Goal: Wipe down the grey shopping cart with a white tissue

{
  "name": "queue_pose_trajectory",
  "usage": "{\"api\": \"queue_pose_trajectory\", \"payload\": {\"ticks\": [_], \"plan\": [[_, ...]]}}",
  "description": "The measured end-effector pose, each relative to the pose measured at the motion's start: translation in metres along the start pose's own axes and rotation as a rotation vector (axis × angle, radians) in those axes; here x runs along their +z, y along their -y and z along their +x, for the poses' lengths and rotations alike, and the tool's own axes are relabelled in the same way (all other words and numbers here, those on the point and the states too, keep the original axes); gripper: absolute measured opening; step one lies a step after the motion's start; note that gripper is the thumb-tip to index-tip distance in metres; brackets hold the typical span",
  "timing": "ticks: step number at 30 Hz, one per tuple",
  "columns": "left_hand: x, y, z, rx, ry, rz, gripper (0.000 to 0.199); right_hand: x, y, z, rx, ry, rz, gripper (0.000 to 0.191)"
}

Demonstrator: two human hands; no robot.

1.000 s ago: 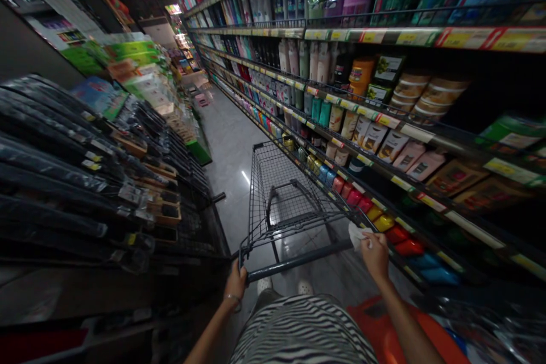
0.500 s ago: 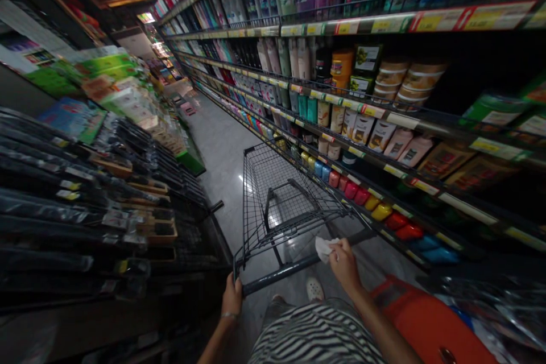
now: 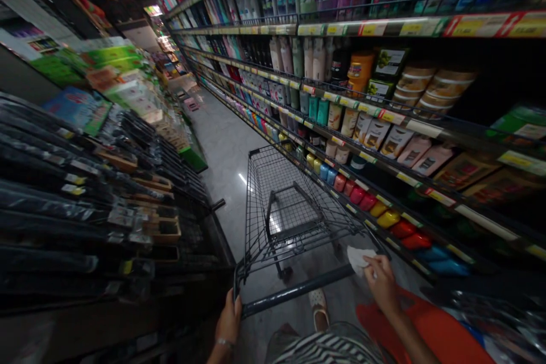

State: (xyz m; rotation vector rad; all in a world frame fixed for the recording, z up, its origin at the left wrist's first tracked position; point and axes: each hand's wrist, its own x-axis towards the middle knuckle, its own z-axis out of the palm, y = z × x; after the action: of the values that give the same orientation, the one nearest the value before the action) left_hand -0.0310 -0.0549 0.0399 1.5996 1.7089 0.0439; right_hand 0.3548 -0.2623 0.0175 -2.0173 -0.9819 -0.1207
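Observation:
A black wire shopping cart (image 3: 294, 205) stands in front of me, its basket holding nothing that I can see. My left hand (image 3: 229, 318) is wrapped round the left end of the cart's frame, beside the handlebar (image 3: 298, 292). At the bar's right end, my right hand (image 3: 381, 281) pinches a crumpled white tissue (image 3: 360, 260). The tissue hangs over the bar and covers part of it. Whether the fingers of that hand also touch the bar, I cannot tell.
Shelves of bottles and jars (image 3: 362, 74) line the right side, with coloured packs (image 3: 367, 199) low down. Dark packaged goods (image 3: 85, 199) fill a rack on the left. Grey floor (image 3: 222, 131) runs ahead between them. An orange bag-like item (image 3: 422, 324) is at my right side.
My right hand has moved right along the handlebar with the tissue. My left hand keeps its hold on the cart. The shelves on the right have shifted rightward in view.

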Motion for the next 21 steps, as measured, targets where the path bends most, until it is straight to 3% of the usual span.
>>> {"api": "queue_pose_trajectory", "payload": {"ticks": [3, 12, 17, 21], "plan": [[-0.004, 0.012, -0.003, -0.007, 0.008, 0.005, 0.042, -0.002, -0.004, -0.006, 0.007, -0.027, -0.026, 0.025], [-0.009, 0.029, -0.008, -0.002, 0.009, -0.031, 0.045, 0.01, 0.015, -0.017, 0.077, -0.066, -0.074, 0.025], [-0.002, 0.029, -0.01, 0.005, -0.007, -0.08, 0.043, 0.022, 0.024, 0.011, 0.16, -0.075, -0.109, 0.028], [0.003, 0.024, -0.011, 0.001, -0.013, -0.11, 0.044, 0.056, 0.043, 0.048, 0.177, 0.005, -0.109, 0.029]]}}
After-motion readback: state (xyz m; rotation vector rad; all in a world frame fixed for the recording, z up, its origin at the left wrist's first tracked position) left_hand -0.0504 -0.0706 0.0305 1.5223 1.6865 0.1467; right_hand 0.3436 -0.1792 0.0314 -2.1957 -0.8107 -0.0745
